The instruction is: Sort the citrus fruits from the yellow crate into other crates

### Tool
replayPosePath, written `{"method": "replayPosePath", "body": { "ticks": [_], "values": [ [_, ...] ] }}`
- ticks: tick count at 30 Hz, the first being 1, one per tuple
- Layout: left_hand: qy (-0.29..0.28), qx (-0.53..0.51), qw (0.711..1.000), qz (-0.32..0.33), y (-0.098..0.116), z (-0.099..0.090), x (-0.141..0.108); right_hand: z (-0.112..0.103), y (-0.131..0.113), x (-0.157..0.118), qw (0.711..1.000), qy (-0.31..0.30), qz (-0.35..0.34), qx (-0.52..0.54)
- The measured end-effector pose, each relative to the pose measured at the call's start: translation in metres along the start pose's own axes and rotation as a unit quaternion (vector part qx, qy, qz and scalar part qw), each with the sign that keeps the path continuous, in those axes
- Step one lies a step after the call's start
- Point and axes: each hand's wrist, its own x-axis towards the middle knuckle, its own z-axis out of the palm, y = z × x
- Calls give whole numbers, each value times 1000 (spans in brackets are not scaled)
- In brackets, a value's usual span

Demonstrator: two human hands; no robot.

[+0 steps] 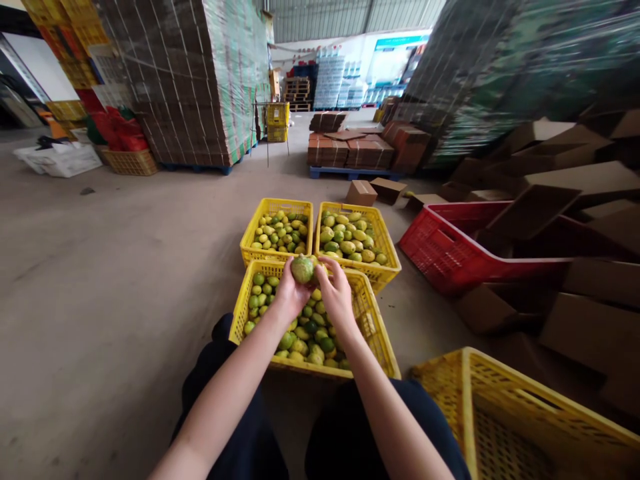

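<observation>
Head view: our left hand [295, 291] cups a green fruit [303, 269] mid-frame, right hand [336, 287] fingers curled beside it, probably so we can inspect it over the near yellow crate [385, 343]; can't tell if the right's gripping anything.

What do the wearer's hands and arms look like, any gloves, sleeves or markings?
Left hand and right hand are ungloved; forearms bare to the frame edge, no sleeves, watch, bracelet, cables or markings visible. Rings: too small to tell.
</observation>
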Motion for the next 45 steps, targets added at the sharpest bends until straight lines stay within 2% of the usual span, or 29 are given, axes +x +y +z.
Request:
{"method": "replayPosePath", "body": {
  "ticks": [4, 8, 13, 16, 20, 24, 27, 30, 32, 36, 38, 42, 45],
  "values": [
    [8, 31, 999, 24, -1, -7, 3, 3, -7, -6, 998, -25, -38, -48],
    [-2, 70, 997, 16, -2, -11, 3, 7, -9, -12, 987, -38, -80, -130],
    [9, 67, 998, 2, -4, -10, 0, 9, -6, -14, 982, -40, -80, -168],
    [22, 56, 998, 17, -5, -8, -1, 9, -6, -13, 988, -25, -73, -135],
    [19, 53, 996, 68, -2, -5, -1, 9, -6, -11, 998, -9, -50, -38],
    [2, 43, 997, 69, 1, -5, 1, 8, -11, -11, 996, -30, 1, 87],
    [-13, 70, 996, 62, 1, -7, 3, 6, -17, -11, 979, -24, 58, 194],
    [4, 74, 996, 41, 2, -7, 3, 0, -20, -5, 952, 35, 113, 281],
    [4, 46, 999, 12, 3, -6, 1, -4, -20, 0, 923, 43, 160, 347],
    [-50, -8, 998, -27, 5, -4, -4, -13, -19, 8, 859, 18, 249, 448],
    [-72, -30, 997, -23, 5, -4, -6, -16, -19, 10, 840, 10, 265, 474],
    [-82, -65, 994, -10, 3, -3, -6, -21, -19, 12, 823, -32, 260, 505],
    [-73, -88, 993, -3, 1, -2, -5, -23, -18, 13, 810, -21, 255, 528]
  ]
}}
